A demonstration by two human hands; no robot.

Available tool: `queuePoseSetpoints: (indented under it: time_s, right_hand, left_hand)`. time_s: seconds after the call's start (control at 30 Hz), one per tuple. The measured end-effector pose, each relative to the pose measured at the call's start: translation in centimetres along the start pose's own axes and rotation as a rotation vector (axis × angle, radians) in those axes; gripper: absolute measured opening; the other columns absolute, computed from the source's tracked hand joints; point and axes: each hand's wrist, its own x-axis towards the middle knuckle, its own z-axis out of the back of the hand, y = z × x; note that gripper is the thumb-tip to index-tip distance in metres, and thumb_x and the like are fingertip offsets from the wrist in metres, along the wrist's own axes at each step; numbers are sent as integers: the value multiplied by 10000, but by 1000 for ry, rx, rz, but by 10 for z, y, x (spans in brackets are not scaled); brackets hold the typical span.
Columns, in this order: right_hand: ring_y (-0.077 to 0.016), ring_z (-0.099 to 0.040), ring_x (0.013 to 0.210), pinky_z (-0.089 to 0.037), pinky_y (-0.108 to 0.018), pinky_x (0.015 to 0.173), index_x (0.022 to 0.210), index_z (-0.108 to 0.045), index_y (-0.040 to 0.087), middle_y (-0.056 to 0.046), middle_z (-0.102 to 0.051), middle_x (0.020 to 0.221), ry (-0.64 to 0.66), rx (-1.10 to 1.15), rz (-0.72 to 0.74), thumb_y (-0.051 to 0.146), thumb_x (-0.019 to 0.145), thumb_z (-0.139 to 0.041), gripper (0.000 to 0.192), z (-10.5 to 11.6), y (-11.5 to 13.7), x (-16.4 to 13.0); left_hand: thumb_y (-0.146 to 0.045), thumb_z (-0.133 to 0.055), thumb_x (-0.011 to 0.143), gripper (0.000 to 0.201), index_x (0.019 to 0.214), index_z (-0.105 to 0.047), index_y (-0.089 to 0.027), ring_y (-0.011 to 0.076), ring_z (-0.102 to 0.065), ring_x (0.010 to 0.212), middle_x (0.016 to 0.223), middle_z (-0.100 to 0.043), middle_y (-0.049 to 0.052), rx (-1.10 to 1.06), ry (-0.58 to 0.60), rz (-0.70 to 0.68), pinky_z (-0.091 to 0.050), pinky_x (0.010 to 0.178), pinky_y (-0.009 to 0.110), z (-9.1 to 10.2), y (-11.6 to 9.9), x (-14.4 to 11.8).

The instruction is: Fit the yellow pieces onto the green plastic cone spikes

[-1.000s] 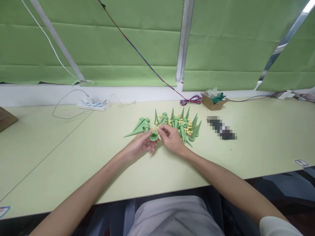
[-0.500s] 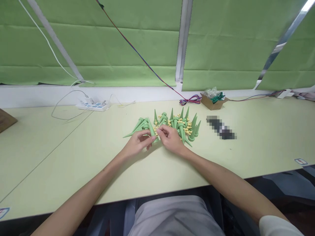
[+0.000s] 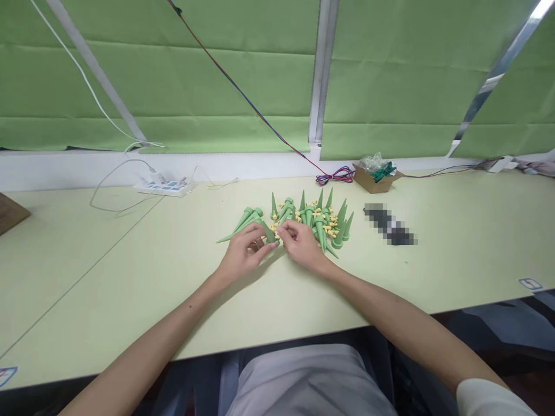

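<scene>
From the head camera, your left hand (image 3: 241, 256) pinches a green cone spike (image 3: 267, 231) at the near edge of the spike pile (image 3: 310, 218) on the bench (image 3: 130, 271). Your right hand (image 3: 302, 245) meets it, fingers pressed on its wide end — what they hold is hidden. Any sideways twist could slip the cone, or knock the upright spikes over — they stand just beside your knuckles.

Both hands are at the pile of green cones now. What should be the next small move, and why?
Probably press the small yellow piece at the right hand into the green cone that the left hand grips. The two hands meet at the cone's wide end, and the pile behind mixes more cones with yellow pieces.
</scene>
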Motion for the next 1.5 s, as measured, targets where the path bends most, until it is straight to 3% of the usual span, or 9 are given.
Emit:
queuePoseSetpoints:
  time_s: [0.27,0.4,0.5,0.6,0.77,0.9,1.1,1.27,1.5]
  right_hand:
    - [-113,-372,491,-291,-259,495,719,-486,222,54,-412,543,-52,54,-17,505,943,-529,363,0,-1,1]
    - [-111,-398,492,-304,-252,497,748,-488,226,53,-442,559,-108,84,-9,552,955,-521,387,2,-1,1]
    - [-107,-407,497,-310,-246,500,770,-485,228,55,-444,574,-123,81,1,577,962,-509,399,3,0,1]
    - [-109,-418,505,-323,-250,506,790,-489,226,52,-452,586,-104,78,22,569,971,-505,388,3,3,0]
    - [-118,-446,533,-352,-262,536,799,-506,220,44,-472,603,-36,93,101,490,994,-501,333,4,6,-2]
    - [-118,-442,547,-341,-264,545,810,-526,214,42,-478,620,-24,70,150,426,1001,-504,286,4,6,-3]
    - [-118,-424,544,-307,-270,537,832,-532,214,42,-469,635,-10,57,140,401,1000,-506,252,3,2,-3]
    - [-115,-415,545,-308,-270,542,838,-532,217,44,-472,644,-7,39,134,402,999,-507,247,3,3,-3]
    - [-116,-404,545,-310,-267,541,807,-517,217,49,-436,625,-20,38,109,439,987,-505,286,3,6,-3]
  left_hand:
    - [-424,-628,916,229,926,-660,-197,151,-571,724,941,-598,55,27,-4,40,-463,563,245,-4,3,1]
    - [-464,-598,941,289,1058,-647,-204,141,-591,696,1055,-654,73,-31,-24,125,-486,585,257,-4,-1,1]
    - [-514,-580,943,322,931,-647,-199,145,-570,601,825,-653,38,-104,-7,209,-457,542,268,-2,-3,1]
    - [-576,-532,952,456,735,-633,-188,142,-531,518,596,-558,5,-185,49,259,-427,518,277,-1,-2,2]
    - [-681,-538,904,590,726,-695,-140,166,-588,525,618,-614,57,-502,192,440,-479,511,303,-1,4,5]
    - [-683,-578,885,596,762,-717,-117,164,-605,553,675,-627,74,-670,237,521,-474,489,285,-2,6,6]
    - [-651,-606,891,545,783,-693,-125,133,-583,562,771,-646,78,-691,235,493,-453,494,272,-2,3,5]
    - [-584,-639,902,457,807,-681,-139,123,-557,559,726,-620,53,-664,211,432,-447,511,270,-2,7,4]
    - [-489,-705,872,330,774,-630,-183,131,-559,553,627,-576,-5,-450,169,327,-464,572,290,3,1,3]
